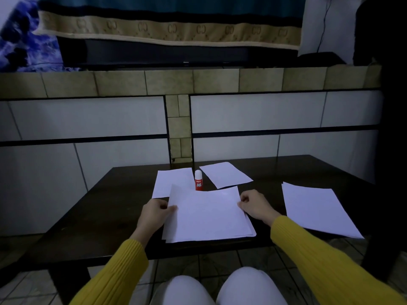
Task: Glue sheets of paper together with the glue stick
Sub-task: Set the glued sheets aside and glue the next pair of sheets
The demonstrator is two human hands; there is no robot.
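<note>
Both hands [154,211] [253,204] pinch paper stack [209,216]; tube [198,180] reads "GLUE STICK".

A dark wooden table [88,216] stands against a white-tiled wall [88,119] in dim light.

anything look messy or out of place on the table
Nothing spilled or damaged. The stack of sheets held by the left hand and right hand is unevenly aligned, edges fanned at the lower corners. The glue stick stands upright, capped.
</note>
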